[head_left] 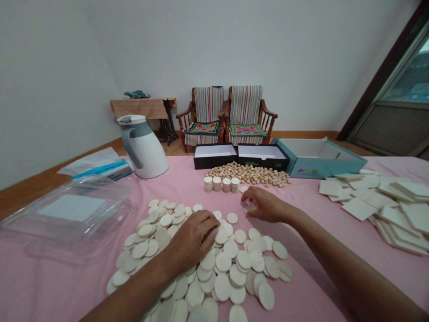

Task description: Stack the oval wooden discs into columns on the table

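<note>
A broad pile of pale round wooden discs (223, 261) spreads over the pink cloth in front of me. My left hand (197, 232) rests on this pile, fingers bent together and tips down among the discs; what lies under them is hidden. Farther forward, my right hand (261, 205) hovers low over the cloth, thumb and fingers apart. Its fingertips are close to a flat disc (244, 189) at the right end of a row of short disc stacks (217, 184). A single disc (232, 218) lies between my two hands.
Behind the stacks are small wooden pieces (248, 173), two black boxes (215, 156) and a blue box (321, 158). Square wooden sheets (385, 201) are heaped at right. A white jug (145, 150), a blue-and-white packet (103, 170) and a clear plastic tray (110, 197) stand left.
</note>
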The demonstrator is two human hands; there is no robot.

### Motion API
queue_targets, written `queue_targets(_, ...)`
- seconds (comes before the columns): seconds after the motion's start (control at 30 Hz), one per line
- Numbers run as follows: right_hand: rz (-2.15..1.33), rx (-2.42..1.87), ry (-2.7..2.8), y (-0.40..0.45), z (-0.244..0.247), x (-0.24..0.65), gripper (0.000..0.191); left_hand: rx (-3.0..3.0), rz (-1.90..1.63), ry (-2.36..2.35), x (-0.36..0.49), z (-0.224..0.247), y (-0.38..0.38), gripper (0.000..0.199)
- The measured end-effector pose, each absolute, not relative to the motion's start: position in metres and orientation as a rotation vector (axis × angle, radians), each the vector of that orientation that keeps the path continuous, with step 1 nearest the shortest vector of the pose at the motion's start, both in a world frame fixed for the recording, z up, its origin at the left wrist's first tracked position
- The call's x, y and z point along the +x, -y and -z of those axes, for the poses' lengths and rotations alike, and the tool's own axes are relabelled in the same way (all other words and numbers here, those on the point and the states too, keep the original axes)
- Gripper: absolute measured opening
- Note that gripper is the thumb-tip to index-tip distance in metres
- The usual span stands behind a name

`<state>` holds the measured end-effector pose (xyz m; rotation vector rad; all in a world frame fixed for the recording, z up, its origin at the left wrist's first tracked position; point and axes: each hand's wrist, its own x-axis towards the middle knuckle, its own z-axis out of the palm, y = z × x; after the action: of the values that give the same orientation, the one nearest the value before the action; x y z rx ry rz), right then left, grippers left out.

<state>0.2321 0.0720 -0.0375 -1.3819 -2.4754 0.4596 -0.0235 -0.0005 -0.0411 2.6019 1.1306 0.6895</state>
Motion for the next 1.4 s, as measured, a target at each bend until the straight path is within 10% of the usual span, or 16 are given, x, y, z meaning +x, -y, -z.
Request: queue_targets(1.4,-0.268,-1.528,2.01,-0.118,0.081,0.225,0.026,2.601,-0.689,-1.126,-0.024,0.044,0.0,0.021)
